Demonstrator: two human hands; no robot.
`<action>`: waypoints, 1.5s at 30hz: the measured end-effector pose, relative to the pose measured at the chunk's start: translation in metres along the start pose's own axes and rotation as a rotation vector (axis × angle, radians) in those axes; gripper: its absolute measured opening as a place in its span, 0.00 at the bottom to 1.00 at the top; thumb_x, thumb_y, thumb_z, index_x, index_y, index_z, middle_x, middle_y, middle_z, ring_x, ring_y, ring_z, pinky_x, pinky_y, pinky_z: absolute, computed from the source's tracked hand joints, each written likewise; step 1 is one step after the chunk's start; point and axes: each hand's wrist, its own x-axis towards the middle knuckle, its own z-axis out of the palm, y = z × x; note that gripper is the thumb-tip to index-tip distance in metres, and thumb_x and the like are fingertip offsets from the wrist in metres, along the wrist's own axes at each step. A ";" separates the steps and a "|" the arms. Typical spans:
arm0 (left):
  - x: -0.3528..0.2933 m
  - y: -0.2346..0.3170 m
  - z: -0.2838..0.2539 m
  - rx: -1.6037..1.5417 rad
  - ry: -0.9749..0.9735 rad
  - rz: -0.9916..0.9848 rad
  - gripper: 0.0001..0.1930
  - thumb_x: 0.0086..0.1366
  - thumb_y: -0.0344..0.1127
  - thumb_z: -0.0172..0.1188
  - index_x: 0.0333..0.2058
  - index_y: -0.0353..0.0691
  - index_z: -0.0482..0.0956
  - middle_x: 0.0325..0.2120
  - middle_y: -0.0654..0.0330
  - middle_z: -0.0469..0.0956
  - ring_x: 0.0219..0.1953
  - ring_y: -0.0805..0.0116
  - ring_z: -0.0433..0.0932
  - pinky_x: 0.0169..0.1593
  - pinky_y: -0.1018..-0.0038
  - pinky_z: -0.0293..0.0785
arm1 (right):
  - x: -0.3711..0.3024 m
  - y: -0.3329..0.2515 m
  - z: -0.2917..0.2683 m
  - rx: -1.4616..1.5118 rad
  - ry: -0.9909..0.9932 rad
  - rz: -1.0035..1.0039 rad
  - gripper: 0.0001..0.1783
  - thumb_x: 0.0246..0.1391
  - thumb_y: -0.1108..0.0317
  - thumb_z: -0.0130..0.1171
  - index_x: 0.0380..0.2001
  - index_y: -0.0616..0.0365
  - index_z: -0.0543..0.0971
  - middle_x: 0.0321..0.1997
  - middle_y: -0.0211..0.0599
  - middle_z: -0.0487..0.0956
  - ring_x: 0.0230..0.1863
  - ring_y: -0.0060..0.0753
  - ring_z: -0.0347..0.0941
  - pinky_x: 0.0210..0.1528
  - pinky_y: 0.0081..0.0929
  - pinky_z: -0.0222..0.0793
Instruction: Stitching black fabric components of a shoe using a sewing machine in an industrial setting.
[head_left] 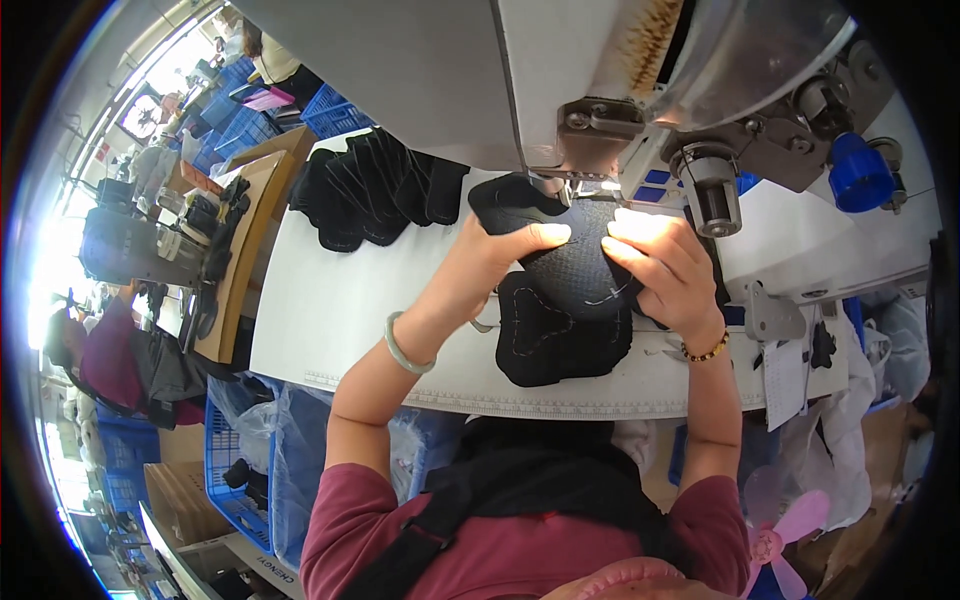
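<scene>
A person's left hand (505, 250) and right hand (665, 265) press flat, fingers together, on a black fabric piece (565, 300) lying near the front edge of a white sewing bench (330, 300), its long axis running from that edge back toward the presser foot (565, 185) of a grey sewing machine (600, 70), narrow end under the foot. The piece is textured, with pale stitch lines tracing rounded outlines. A stack of similar black pieces (375, 190) sits at the bench's far left corner. Blue plastic crates (330, 115) and other work stations crowd the bright workshop to the left.
</scene>
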 end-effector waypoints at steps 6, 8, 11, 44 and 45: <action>0.013 0.005 -0.013 -0.131 -0.073 -0.101 0.14 0.55 0.28 0.63 0.41 0.36 0.75 0.35 0.63 0.76 0.38 0.75 0.76 0.43 0.78 0.72 | 0.003 -0.011 0.002 -0.047 -0.007 0.029 0.17 0.38 0.77 0.59 0.37 0.58 0.79 0.40 0.31 0.77 0.33 0.28 0.70 0.35 0.25 0.66; 0.018 0.004 -0.017 -0.155 -0.073 -0.121 0.13 0.55 0.28 0.62 0.41 0.35 0.75 0.35 0.62 0.76 0.38 0.74 0.76 0.43 0.78 0.73 | 0.004 -0.013 0.004 -0.066 -0.003 0.033 0.17 0.38 0.76 0.59 0.37 0.58 0.80 0.40 0.31 0.77 0.33 0.28 0.70 0.35 0.25 0.66; 0.024 -0.002 -0.024 -0.160 -0.085 -0.139 0.12 0.56 0.27 0.60 0.40 0.34 0.76 0.36 0.60 0.77 0.38 0.73 0.77 0.44 0.77 0.73 | 0.004 -0.015 0.007 -0.101 0.004 0.051 0.17 0.39 0.76 0.59 0.38 0.58 0.80 0.39 0.30 0.77 0.32 0.27 0.69 0.35 0.24 0.66; 0.042 -0.002 -0.054 -0.378 -0.106 -0.182 0.21 0.64 0.41 0.45 0.43 0.28 0.75 0.40 0.50 0.78 0.44 0.57 0.78 0.45 0.65 0.76 | -0.001 -0.010 0.010 -0.165 0.058 0.120 0.13 0.44 0.75 0.58 0.37 0.57 0.78 0.39 0.31 0.78 0.39 0.31 0.73 0.47 0.29 0.68; 0.047 -0.001 -0.059 -0.346 -0.158 -0.206 0.19 0.63 0.39 0.47 0.43 0.27 0.76 0.39 0.50 0.79 0.44 0.58 0.78 0.46 0.66 0.76 | 0.000 -0.007 0.009 -0.121 0.056 0.116 0.13 0.43 0.75 0.58 0.37 0.57 0.78 0.40 0.31 0.78 0.40 0.32 0.73 0.47 0.30 0.67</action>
